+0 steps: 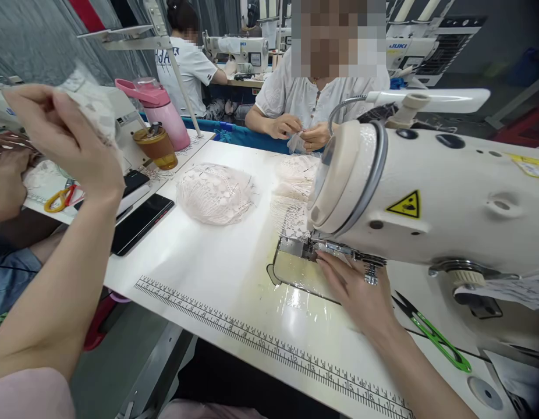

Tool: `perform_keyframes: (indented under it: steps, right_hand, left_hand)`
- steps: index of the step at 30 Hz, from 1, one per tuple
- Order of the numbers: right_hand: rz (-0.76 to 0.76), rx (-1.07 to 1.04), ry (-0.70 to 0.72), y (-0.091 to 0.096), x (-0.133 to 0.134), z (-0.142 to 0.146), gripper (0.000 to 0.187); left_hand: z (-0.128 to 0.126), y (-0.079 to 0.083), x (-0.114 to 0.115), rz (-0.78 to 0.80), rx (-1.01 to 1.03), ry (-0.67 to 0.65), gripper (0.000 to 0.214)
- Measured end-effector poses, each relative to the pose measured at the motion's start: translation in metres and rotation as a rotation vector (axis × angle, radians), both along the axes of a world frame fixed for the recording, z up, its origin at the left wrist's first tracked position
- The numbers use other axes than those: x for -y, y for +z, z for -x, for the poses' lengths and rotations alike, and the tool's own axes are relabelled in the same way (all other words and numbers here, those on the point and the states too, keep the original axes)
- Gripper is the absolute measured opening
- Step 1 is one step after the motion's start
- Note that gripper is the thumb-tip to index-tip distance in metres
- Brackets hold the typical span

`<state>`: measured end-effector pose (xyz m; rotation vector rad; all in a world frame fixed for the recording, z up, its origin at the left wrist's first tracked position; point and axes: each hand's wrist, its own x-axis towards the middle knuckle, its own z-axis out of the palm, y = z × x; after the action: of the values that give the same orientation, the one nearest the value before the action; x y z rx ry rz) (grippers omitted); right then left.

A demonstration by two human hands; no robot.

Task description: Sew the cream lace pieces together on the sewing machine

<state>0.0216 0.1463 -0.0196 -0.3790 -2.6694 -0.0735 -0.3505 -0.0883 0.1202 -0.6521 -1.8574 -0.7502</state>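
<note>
Sewing workshop, white worktable [199, 262]: lace piece [95, 107] raised in the left hand [73, 131], right hand [361, 291] at the presser foot [339, 248]

The lace piece is off the table, at the upper left, behind the curled fingers of the left hand, which grasps it. It projects past the fingers above and to the right. A lace strip [295, 192] lies on the table, running from the far edge to the metal plate under the machine head. The right hand has its fingertips at that plate, just beside the presser foot; whether they pinch any material cannot be told.

The left hand and its lace are motion-blurred, and the exact finger contact is unclear. The sewing machine [453, 192] covers the right side of the lace strip, and the presser foot parts overlap the right hand. The ruler marking [273, 349] along the near edge is cut off at the bottom.

A rounded lace bundle [217, 194] sits left of the strip, apart from it. A black phone [142, 224] lies between the bundle and the left forearm. Green snips [435, 337] lie right of the right forearm, near a metal disc [485, 393]. A pink bottle [171, 119] and an amber cup [158, 148] stand beyond the phone. Across the table, a co-worker [278, 87] handles pale material in both hands. The left forearm partly blocks the neighbouring station, where yellow-handled scissors [55, 201] lie.
</note>
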Motion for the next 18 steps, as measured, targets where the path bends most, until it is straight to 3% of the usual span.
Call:
perform_keyframes:
  steps: [1, 2, 4, 8, 10, 12, 13, 16, 18]
  right_hand:
    - [0.002, 0.002, 0.004, 0.001, 0.000, 0.000, 0.036]
    - [0.002, 0.002, 0.009, 0.002, 0.000, 0.000, 0.036]
    - [0.000, -0.008, 0.018, 0.005, 0.002, 0.002, 0.035]
    - [0.038, -0.073, -0.005, 0.009, 0.005, 0.006, 0.028]
    - [0.083, -0.069, -0.019, 0.010, 0.005, 0.009, 0.026]
    - [0.120, -0.053, -0.035, 0.010, 0.004, 0.010, 0.025]
    - [0.136, -0.052, -0.050, 0.009, 0.003, 0.010, 0.025]
    - [0.160, -0.066, -0.124, 0.005, 0.001, 0.008, 0.027]
    - [0.146, -0.071, -0.153, 0.004, 0.000, 0.007, 0.030]
  left_hand:
    - [-0.016, 0.005, 0.002, -0.027, -0.040, 0.081, 0.034]
    - [-0.036, 0.008, 0.004, 0.084, 0.005, 0.074, 0.034]
    - [-0.082, 0.011, 0.003, 0.368, 0.232, -0.069, 0.029]
    - [-0.154, -0.005, -0.020, 0.419, 0.966, -0.698, 0.023]
    - [-0.170, -0.026, -0.041, 0.478, 1.108, -0.930, 0.023]
    - [-0.177, -0.051, -0.062, 0.639, 1.061, -1.054, 0.022]
    - [-0.179, -0.063, -0.071, 0.729, 0.991, -1.031, 0.021]
    - [-0.189, -0.088, -0.082, 0.877, 0.538, -0.885, 0.019]
    - [-0.200, -0.098, -0.078, 0.898, 0.233, -0.901, 0.021]
